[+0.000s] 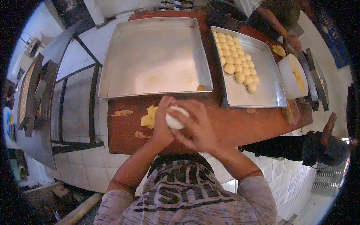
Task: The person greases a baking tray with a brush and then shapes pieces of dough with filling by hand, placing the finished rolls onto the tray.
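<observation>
Between my two hands is a smooth, white dough ball [177,118], held just above the near part of the wooden table. My left hand [162,125] cups its left side, and my right hand [199,125] curls over it from the right with bent fingers. Part of the ball is hidden by the fingers. Right beside my left hand, a lump of yellow dough or filling [149,117] lies on the table. Past my hands stands a large metal tray [153,56] with a small brownish piece [201,88] in its near right corner.
A second metal tray [268,84] at the right holds rows of pale dough balls [237,56]. Beside it sits a white tub [290,73] with yellow contents. A dark pan [227,17] and another person's hand [293,42] are at the far side. Another person stands at the right.
</observation>
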The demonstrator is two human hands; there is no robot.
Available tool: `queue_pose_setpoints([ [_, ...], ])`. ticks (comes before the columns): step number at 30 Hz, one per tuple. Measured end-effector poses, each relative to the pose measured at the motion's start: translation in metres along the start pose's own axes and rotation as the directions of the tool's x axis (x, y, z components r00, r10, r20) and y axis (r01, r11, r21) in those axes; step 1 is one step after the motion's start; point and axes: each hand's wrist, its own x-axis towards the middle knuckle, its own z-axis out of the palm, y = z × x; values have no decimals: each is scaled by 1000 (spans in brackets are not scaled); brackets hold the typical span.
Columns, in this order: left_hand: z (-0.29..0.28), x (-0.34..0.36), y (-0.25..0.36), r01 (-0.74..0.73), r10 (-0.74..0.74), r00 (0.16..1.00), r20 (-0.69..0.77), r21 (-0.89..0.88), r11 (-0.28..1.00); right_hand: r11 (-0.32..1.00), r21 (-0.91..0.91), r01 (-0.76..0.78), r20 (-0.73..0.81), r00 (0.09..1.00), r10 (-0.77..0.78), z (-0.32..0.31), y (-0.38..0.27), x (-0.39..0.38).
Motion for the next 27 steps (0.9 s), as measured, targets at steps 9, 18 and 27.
queue_pose_setpoints([
  [9,-17,79,-39,-103,-77,963,258,619,779,916,-295,-273,16,957,291,19,122,52],
  [18,52,96,-76,-302,-408,779,477,854,423,898,-271,-347,-198,933,300,-80,185,14],
  [27,43,95,-73,-272,-163,891,424,785,557,674,-638,-372,-17,883,470,-87,264,22],
])
